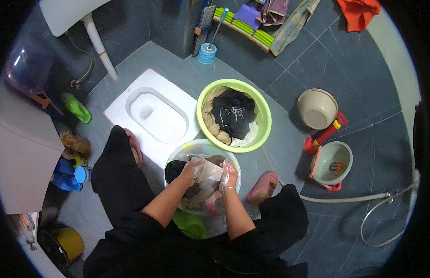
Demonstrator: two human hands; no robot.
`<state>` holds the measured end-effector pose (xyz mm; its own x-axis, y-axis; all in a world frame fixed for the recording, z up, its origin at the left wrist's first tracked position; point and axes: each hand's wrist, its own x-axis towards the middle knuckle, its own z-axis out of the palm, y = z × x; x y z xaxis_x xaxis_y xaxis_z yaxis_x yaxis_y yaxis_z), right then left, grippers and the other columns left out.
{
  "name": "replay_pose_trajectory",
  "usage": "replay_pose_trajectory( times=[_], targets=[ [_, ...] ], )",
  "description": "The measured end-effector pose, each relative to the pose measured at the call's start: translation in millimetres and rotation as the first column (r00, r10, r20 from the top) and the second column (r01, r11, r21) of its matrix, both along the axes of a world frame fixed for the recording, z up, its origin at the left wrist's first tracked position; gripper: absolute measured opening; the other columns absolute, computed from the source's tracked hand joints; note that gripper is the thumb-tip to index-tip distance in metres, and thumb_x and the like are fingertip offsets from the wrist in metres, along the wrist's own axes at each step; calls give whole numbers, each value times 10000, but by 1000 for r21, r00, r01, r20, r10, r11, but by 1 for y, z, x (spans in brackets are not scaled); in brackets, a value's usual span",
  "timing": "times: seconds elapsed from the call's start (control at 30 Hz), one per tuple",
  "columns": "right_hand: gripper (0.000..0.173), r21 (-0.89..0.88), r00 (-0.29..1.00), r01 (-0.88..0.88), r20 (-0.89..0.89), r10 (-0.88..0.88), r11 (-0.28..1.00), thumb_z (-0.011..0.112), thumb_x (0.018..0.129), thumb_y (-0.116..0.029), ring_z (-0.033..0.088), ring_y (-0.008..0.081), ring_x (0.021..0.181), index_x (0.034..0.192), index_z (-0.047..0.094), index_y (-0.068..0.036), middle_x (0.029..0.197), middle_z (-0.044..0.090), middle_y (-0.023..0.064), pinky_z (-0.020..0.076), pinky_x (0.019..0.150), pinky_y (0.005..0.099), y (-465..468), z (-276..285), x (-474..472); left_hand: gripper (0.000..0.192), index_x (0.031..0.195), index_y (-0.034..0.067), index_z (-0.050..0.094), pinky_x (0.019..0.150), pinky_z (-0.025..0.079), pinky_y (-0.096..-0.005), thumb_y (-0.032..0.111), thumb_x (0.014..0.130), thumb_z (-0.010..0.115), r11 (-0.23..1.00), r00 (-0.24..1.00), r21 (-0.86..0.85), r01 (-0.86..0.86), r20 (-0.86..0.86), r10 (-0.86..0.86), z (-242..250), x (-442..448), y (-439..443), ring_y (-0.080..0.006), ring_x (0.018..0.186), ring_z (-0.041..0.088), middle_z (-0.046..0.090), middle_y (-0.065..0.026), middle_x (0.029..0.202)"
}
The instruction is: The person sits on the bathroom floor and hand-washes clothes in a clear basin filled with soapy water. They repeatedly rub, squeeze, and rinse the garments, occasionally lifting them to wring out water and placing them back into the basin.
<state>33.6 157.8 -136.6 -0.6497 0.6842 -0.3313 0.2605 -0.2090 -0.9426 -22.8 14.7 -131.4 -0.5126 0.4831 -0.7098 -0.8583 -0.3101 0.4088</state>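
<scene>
A wet white cloth [212, 172] is stretched between my two hands above a translucent plastic basin [238, 180]. My left hand [194, 169], covered in suds, grips one end of it. The other end is in my right hand [229, 173], which is also soapy and has a bracelet at the wrist. Inside the basin lie a black garment [174, 171], brownish cloth [194, 198] and a pink-and-white piece [213, 202]. Touching its far rim is a lime-green basin [265, 133] holding a black garment with white print [234, 113], beige cloth [209, 121] and a white piece [249, 136].
A white squat toilet [156, 114] is set in the floor ahead. Two buckets, one beige [317, 108] and one pale green [335, 163], stand right beside a red plunger-like pump [326, 133]. A hose [343, 199] runs along the right. Several bottles [67, 177] line the left.
</scene>
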Motion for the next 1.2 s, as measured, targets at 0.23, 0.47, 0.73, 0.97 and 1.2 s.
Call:
replay_pose_trajectory(
  times=[0.23, 0.47, 0.73, 0.97, 1.2],
  targets=[
    [195, 420, 931, -363, 187, 312, 832, 629, 779, -161, 544, 309, 889, 946, 607, -61, 935, 581, 164, 443, 740, 378, 22, -82, -15, 374, 1053, 66, 530, 886, 365, -391, 19, 684, 567, 628, 331, -715, 306, -539, -775, -96, -33, 5, -305, 1046, 504, 512, -139, 1197],
    [137, 534, 662, -724, 716, 221, 436, 517, 791, -50, 506, 354, 974, 912, 566, -9, 1078, 490, 201, 445, 766, 452, 15, -92, -37, 268, 923, 64, 559, 750, 424, -386, 73, 662, 616, 737, 504, -530, 419, -540, -674, -149, -41, 14, -290, 824, 565, 605, -116, 932],
    [249, -133, 40, -913, 911, 410, 385, 474, 831, -199, 574, 334, 946, 966, 622, -52, 1001, 600, 161, 463, 794, 427, 24, -102, -61, 186, 772, 65, 572, 638, 397, -425, 60, 588, 541, 395, -72, -912, 115, -404, -912, -174, -48, 40, -292, 773, 524, 512, -122, 688],
    [300, -146, 121, -860, 873, 473, 490, 449, 822, -186, 564, 344, 967, 1037, 578, -20, 1050, 576, 205, 443, 828, 405, 19, -133, -54, 115, 774, 46, 620, 535, 442, -368, 78, 739, 515, 412, 297, -809, 418, -307, -904, -177, -44, 48, -265, 568, 546, 580, -133, 680],
    [254, 256, 568, -788, 655, 499, 560, 473, 818, -203, 543, 390, 882, 894, 565, 21, 942, 576, 219, 446, 718, 441, 36, -109, -43, 172, 939, 24, 579, 516, 444, -255, 131, 805, 594, 991, 997, -132, -5, 80, 15, -64, -41, 43, -123, 604, 542, 579, -45, 742]
  ],
)
